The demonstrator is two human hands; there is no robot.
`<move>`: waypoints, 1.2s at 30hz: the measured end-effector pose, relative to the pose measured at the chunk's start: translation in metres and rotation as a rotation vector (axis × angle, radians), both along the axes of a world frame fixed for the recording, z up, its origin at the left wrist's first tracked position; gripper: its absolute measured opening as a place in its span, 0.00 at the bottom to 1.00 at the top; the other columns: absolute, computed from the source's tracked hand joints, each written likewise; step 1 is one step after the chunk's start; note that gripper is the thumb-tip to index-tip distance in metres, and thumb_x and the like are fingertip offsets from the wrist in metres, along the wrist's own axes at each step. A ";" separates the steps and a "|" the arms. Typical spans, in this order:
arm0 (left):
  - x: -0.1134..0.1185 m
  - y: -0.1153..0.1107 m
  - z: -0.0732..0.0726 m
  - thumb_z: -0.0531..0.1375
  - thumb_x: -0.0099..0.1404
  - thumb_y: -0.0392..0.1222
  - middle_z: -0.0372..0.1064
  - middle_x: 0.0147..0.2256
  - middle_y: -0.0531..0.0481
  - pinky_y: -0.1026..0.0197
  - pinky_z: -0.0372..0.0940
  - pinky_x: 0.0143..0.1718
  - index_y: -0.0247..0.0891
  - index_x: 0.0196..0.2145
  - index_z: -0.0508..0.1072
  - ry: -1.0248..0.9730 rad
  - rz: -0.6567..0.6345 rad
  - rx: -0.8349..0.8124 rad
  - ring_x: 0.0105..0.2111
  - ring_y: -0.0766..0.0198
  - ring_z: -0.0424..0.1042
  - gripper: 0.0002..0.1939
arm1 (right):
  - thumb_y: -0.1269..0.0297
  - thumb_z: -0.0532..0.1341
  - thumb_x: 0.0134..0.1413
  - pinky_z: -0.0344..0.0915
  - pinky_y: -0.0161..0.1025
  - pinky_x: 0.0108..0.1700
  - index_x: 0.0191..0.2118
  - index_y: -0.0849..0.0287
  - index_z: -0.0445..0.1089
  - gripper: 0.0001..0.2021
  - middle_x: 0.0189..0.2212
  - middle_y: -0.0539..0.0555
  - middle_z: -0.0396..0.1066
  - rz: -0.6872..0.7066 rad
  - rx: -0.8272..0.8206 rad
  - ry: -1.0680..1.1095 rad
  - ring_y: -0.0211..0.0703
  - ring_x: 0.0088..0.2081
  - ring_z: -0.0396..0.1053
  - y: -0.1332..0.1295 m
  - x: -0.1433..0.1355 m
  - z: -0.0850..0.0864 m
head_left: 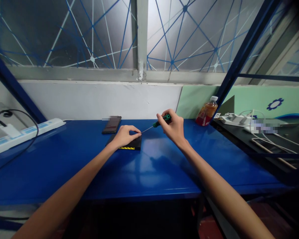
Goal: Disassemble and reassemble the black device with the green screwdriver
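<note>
Table [164,176]: blue, glossy top, reaching from the near edge back to the wall.

Black box [137,144]: flat, lying on the table, left of centre, partly covered by a hand; yellow-and-black striped label [127,148] along the near side.

Left hand [126,135]: laid over the box, thumb and forefinger brought together at its right-hand edge; whether they pinch anything cannot be told.

Right hand [173,127]: raised above the table, right of the box, grasping the screwdriver [155,124] by its handle.

Screwdriver: green and black handle, thin metal shaft, tilted, sloping down leftward to the left hand's fingertips; contact at the tip is too small to make out.

Power strip [41,126]: white and blue, at the table's left, with a white plug [10,131] and a looping black cable [36,126].

Phone [112,124]: dark, lying flat just behind the box.

Bottle [206,112]: white cap, red label, amber contents, at the table's far right.

Wall [102,99]: white, with a pale green panel [194,99] at right.

Windows [201,36]: patterned with blue and white lines, above the wall.
</note>
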State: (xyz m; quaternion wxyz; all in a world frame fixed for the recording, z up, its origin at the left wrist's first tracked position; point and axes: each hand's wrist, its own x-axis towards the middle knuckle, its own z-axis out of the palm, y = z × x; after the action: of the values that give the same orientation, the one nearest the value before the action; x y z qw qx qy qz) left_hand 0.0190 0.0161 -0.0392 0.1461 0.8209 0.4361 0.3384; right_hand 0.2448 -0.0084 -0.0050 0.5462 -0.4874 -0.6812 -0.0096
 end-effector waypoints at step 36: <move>-0.004 -0.001 0.003 0.62 0.59 0.40 0.78 0.35 0.50 0.60 0.68 0.38 0.41 0.31 0.80 0.017 -0.011 0.106 0.37 0.58 0.76 0.05 | 0.54 0.60 0.59 0.57 0.31 0.24 0.29 0.56 0.64 0.12 0.18 0.46 0.65 0.049 0.076 0.060 0.34 0.19 0.62 0.002 -0.003 -0.004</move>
State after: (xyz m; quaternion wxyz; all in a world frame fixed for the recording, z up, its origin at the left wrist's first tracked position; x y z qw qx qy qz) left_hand 0.0149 0.0154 -0.0358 0.1007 0.8327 0.4143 0.3534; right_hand 0.2413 -0.0064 -0.0091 0.5845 -0.4494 -0.6755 -0.0073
